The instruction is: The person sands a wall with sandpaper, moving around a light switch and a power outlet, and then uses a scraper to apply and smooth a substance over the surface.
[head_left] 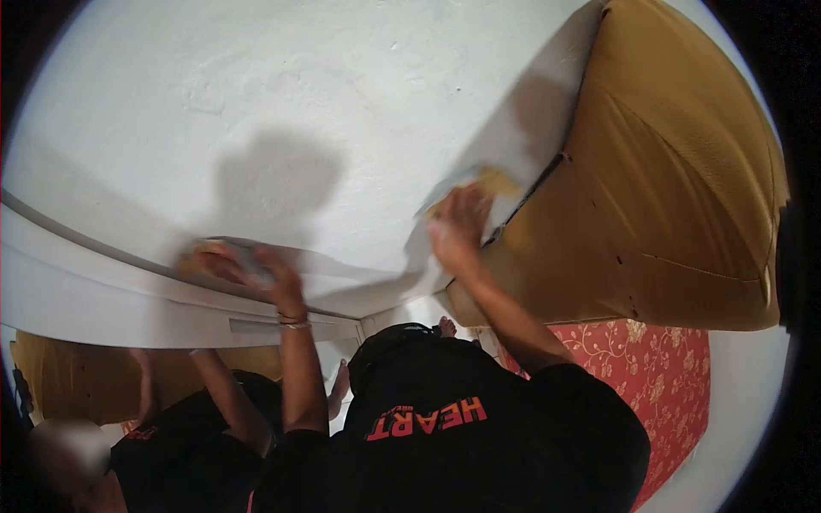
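Across the upper frame spreads a broad white surface [282, 94], matt and slightly rough, and both arms reach up to it. Beside it on the right leans a large tan upholstered cushion [676, 179]; it looks bulky and stiff, with a few dark nicks in its cover. Below that lies red floral fabric [663, 376], and a white ledge [128, 299] runs under the left arm, with what seems a mirrored view of arms beneath it. The right hand [460, 229] presses a yellow cloth [494, 180] flat against the white surface, close to the cushion's edge, with the fingers curled down over it and gripping it. The left hand [256, 272] sits low by the ledge, its fingers bent round a yellowish wad [203, 253]; motion blur hides whether they actually clamp it. Both pieces look light, soft and limp, likely to fold or slip out unless bunched in the palm. A whole-hand hold over the middle should suit them better than a pinch at a corner.
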{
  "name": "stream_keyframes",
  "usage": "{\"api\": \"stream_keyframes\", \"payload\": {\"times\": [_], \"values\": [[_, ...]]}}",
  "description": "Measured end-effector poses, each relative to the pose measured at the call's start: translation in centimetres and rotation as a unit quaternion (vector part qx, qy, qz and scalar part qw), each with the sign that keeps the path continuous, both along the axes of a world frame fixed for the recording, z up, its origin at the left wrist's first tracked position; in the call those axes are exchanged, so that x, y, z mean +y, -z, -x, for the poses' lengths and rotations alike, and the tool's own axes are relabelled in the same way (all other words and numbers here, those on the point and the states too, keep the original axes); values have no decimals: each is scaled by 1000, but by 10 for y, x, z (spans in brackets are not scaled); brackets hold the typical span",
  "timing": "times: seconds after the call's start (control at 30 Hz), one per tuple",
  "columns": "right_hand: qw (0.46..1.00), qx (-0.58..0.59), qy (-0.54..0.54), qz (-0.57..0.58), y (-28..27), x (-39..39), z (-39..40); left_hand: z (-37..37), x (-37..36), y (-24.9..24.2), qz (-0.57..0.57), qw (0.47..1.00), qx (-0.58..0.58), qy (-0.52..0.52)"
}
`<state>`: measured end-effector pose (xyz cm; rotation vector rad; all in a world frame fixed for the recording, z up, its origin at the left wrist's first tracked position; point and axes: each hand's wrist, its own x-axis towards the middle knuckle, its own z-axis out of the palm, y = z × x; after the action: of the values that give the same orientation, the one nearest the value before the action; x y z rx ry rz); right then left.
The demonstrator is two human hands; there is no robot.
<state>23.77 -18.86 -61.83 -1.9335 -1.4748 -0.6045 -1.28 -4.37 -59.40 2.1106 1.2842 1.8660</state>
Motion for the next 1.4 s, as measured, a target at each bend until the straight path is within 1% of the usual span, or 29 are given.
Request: {"api": "stream_keyframes", "payload": {"times": [0.03, 0.1, 0.17, 0.2, 0.23, 0.27, 0.33, 0.37, 0.43, 0.47, 0.5, 0.53, 0.57, 0.63, 0.7, 0.77, 0.83, 0.9, 0.97, 1.03, 1.07, 1.1, 1.13, 1.17, 1.23, 1.3, 1.33, 1.37, 1.4], "values": [[991, -11, 20, -136, -10, 11, -18, 9, 13, -1, 78, 987, -114, 86], [960, 84, -6, -266, -76, 23, -18, -7, 17, -31, 42, 987, -146, 58], [961, 71, -29, -265, -102, 31, 7, -34, 2, -53, 0, 983, -183, 31], [961, 61, -52, -264, -107, 38, 23, -55, -15, -58, -54, 994, -92, -15], [977, 28, -67, -200, -88, 40, 41, -66, -24, -60, -107, 992, 1, -62], [985, -20, -98, -140, -65, 41, 55, -65, -25, -48, -108, 992, 0, -62], [977, -47, -204, -27, -7, 31, 56, -58, -33, -10, -109, 980, 156, -60], [978, -50, -201, -28, -8, 20, 47, -42, -31, -9, -111, 971, 180, -110], [986, 16, -48, 160, -13, 2, 21, -1, 4, 10, 50, 998, -16, -33], [1000, -1, -27, -5, -23, 7, 4, 3, 10, -2, 50, 998, -17, -35], [986, -14, -5, -167, -38, 19, -12, 4, 17, -27, 40, 994, -91, -37], [975, 30, -13, -221, -73, 24, -15, 4, 19, -50, 29, 986, -163, -38], [958, 71, -21, -277, -107, 27, -12, -8, 12, -69, 29, 986, -161, -39], [960, 58, -35, -273, -130, 34, 11, -51, -17, -95, -187, 978, -33, -84], [973, -1, -74, -220, -115, 42, 33, -69, -34, -81, -145, 982, 107, -62], [980, -65, -152, -107, -64, 34, 45, -69, -31, -40, -124, 984, 123, -20], [975, -103, -184, -64, -34, 22, 29, -41, -21, -21, -110, 979, 152, -85], [997, -29, -68, -6, -31, 8, 8, -14, -7, -36, -154, 975, 123, -105], [980, -7, -27, -195, -76, 21, -8, -17, 0, -60, -100, 990, -2, -99], [956, 49, -40, -287, -136, 30, -5, -32, -8, -88, -90, 990, 1, -108], [956, 48, -40, -287, -145, 32, 2, -46, -15, -101, -85, 989, -3, -117], [958, 35, -52, -280, -152, 37, 11, -61, -25, -108, -141, 988, -64, 12], [960, 22, -65, -272, -154, 42, 20, -63, -30, -100, -140, 989, 47, -3], [973, -23, -78, -218, -135, 44, 32, -63, -32, -87, -135, 978, 158, -18], [977, -98, -156, -110, -75, 40, 42, -57, -24, -62, -149, 973, 171, -50], [972, -140, -181, -58, -49, 29, 29, -29, -14, -57, -158, 983, 65, -73], [981, -124, -137, -53, -47, 22, 17, -19, -11, -62, -133, 982, 33, -129], [989, -106, -96, -46, -46, 18, 11, -13, -4, -67, -132, 982, 33, -130], [989, -53, -71, -117, -63, 21, 5, -9, 5, -73, -72, 990, -78, -90]]}}
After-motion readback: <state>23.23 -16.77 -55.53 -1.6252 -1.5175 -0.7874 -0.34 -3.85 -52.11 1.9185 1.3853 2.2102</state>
